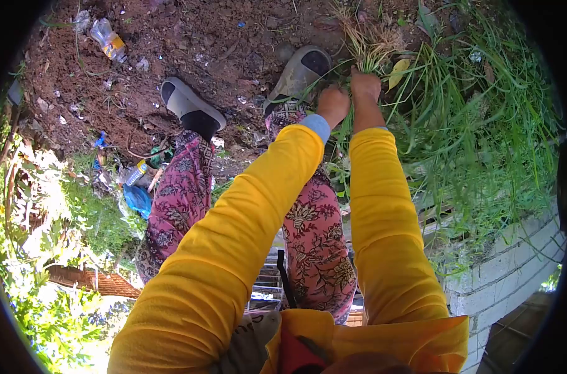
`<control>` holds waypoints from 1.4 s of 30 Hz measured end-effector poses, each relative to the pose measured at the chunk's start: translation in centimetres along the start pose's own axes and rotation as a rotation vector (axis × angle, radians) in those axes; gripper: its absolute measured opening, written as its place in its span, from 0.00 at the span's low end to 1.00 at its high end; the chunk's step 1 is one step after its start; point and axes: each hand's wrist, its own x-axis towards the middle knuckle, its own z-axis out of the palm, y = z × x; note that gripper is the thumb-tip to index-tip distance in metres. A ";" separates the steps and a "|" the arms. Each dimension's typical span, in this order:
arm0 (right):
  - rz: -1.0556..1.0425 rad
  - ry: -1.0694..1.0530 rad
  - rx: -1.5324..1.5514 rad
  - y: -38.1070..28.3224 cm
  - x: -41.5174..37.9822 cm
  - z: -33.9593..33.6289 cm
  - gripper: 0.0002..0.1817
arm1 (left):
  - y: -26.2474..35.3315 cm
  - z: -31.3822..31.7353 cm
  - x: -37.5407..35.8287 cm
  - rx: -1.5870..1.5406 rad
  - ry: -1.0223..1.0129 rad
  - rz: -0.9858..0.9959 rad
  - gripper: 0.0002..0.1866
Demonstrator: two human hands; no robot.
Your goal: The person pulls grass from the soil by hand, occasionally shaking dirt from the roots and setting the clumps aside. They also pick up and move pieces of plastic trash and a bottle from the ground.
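Both my arms, in yellow sleeves, reach down to the ground by my feet. My right hand (366,85) is closed around the base of a tuft of grass (372,45) with pale dry stems. My left hand (332,105) is a fist just beside it, closed on green blades of the same clump, right next to my grey shoe (298,73). My other grey shoe (190,107) stands on bare brown soil (190,37). My legs are in pink patterned trousers (177,193).
Thick green grass (483,137) covers the right side above a white block wall (514,262). Litter lies on the soil: a plastic bottle (109,38), another bottle (134,173) and a blue bag (137,199). Leafy bushes (40,218) fill the left.
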 end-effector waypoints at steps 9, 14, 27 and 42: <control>-0.107 -0.065 0.773 2.8 -2.8 -3.7 0.13 | 7.8 -2.5 -2.8 -0.255 -0.128 -0.281 0.18; -0.797 0.371 0.146 5.0 1.7 -10.3 0.13 | 13.2 -3.8 -2.0 -0.407 0.008 -0.046 0.16; 0.023 -0.048 -0.151 -0.6 11.0 -16.2 0.30 | 11.4 -2.4 -1.1 -0.216 0.029 -0.033 0.30; 0.023 -0.382 1.102 1.2 8.0 -13.2 0.16 | 14.0 -3.0 -0.7 -0.073 -0.359 -0.106 0.15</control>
